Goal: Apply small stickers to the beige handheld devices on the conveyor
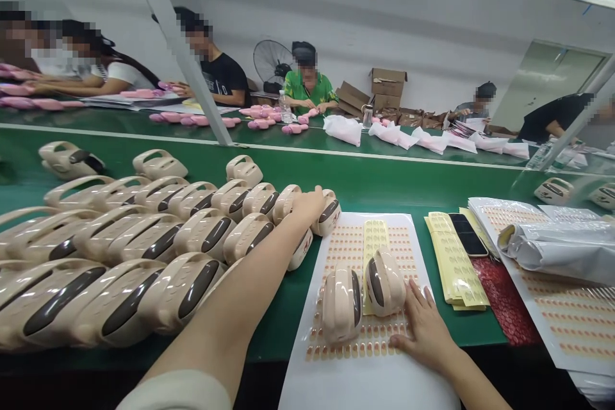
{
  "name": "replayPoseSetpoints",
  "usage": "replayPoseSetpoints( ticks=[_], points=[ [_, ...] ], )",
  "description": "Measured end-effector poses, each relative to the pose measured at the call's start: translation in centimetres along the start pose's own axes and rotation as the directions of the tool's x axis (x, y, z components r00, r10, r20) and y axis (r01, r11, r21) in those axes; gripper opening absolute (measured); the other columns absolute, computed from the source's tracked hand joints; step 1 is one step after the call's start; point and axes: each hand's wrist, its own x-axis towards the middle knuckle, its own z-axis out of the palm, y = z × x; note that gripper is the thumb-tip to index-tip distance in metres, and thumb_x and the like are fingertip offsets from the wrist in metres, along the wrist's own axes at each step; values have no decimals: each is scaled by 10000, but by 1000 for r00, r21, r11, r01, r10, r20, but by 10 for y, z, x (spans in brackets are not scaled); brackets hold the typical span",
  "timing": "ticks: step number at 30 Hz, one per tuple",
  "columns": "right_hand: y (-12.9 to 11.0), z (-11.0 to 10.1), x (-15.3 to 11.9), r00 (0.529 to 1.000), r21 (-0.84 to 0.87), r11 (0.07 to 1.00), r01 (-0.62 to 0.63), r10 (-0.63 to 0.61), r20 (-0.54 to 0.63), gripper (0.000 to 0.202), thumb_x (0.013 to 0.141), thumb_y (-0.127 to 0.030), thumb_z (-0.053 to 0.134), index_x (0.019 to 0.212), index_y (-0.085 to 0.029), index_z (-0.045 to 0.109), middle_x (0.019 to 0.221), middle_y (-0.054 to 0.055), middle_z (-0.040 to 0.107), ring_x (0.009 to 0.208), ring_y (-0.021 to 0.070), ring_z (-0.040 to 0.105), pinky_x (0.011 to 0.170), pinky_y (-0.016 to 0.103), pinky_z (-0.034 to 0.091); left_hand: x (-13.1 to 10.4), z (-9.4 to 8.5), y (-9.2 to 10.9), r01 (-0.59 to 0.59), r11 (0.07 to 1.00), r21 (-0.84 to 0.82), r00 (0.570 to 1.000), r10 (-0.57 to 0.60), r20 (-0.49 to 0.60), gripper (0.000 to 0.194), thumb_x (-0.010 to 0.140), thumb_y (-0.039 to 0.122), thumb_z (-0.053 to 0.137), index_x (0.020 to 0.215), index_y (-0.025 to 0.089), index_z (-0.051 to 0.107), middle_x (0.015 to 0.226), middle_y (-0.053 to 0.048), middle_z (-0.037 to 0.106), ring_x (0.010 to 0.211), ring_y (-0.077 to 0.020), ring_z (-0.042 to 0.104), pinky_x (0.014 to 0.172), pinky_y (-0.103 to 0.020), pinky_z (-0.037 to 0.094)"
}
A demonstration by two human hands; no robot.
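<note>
Stretched far forward, my left hand (307,206) has its fingers curled at a beige plastic housing (328,213) with a dark brown oval panel, at the far end of a row; its fingertips are partly hidden. My right hand (426,328) lies with fingers apart on a white sheet of small orange stickers (331,352), its fingers beside a beige housing (387,283). Left of that stands another beige housing (340,305), also on the sheet. A yellow sticker strip (375,236) lies partly under these two.
Rows of similar housings (158,237) fill the left of the green bench. To the right lie yellow label sheets (454,262), a phone (467,235), more sticker sheets (567,327) and rolled plastic film (552,250). Beyond a metal-framed divider (177,45), several people work over pink items.
</note>
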Motion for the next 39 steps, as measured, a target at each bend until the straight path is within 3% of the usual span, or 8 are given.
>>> replayPoseSetpoints(
  ticks=[9,14,17,18,22,26,34,39],
  points=[
    [-4,-7,-7,997,60,995,76,-77,16,971,664,-545,612,1425,-180,131,1453,100,265,1347,313,149,1093,526,83,9,8,-2,51,998,39,993,-47,-109,303,873,264,474,1107,76,510,1044,-144,606,937,-250,591,770,-411,470],
    [-5,-19,-13,994,174,984,21,-39,98,958,682,-445,646,1425,-156,116,1454,124,246,1345,286,174,1101,478,144,-56,-9,-9,-110,994,29,937,113,-331,348,911,293,330,1174,98,448,1189,-181,524,1155,-288,448,915,-422,381],
    [-4,-25,-23,988,224,974,37,-69,137,1028,619,-416,719,1422,-155,133,1459,134,224,1341,293,180,1101,459,173,-138,8,-23,-583,812,19,541,405,-737,178,858,165,428,1015,180,511,974,-75,615,964,-199,569,842,-354,457],
    [-4,-26,-27,985,224,974,43,-79,153,1059,585,-414,745,1420,-154,147,1459,137,221,1341,302,173,1101,462,174,-165,21,-28,-675,737,36,480,475,-738,199,839,113,438,1002,196,517,928,-53,624,921,-180,586,805,-321,477],
    [-4,-25,-36,974,179,982,62,-98,204,1150,479,-391,810,1412,-147,182,1447,155,237,1334,329,168,1094,487,179,-231,94,-50,-656,754,40,600,553,-579,182,838,258,491,982,173,560,907,-83,679,960,-237,614,767,-331,508],
    [0,-14,-33,984,63,991,117,-124,129,1058,521,-312,807,1397,-138,240,1413,162,315,1313,325,243,1087,494,208,-228,146,-66,-584,806,90,696,555,-456,568,849,460,406,1275,85,379,1152,-173,617,1125,-308,530,808,-415,513],
    [3,16,-32,933,-190,943,275,-309,-183,860,613,-167,755,1354,-99,326,1316,175,467,1242,315,394,1011,465,391,-204,145,-56,-690,711,134,639,686,-350,509,854,491,384,1145,96,519,1085,-157,665,1037,-266,603,837,-376,518],
    [-10,16,-30,907,-280,906,318,-376,-188,788,597,-385,765,1249,-61,464,1271,197,510,1184,350,458,949,456,460,-208,141,-62,-655,726,212,600,669,-438,344,889,360,378,1007,130,605,990,-122,707,943,-258,649,801,-391,527]
  ],
)
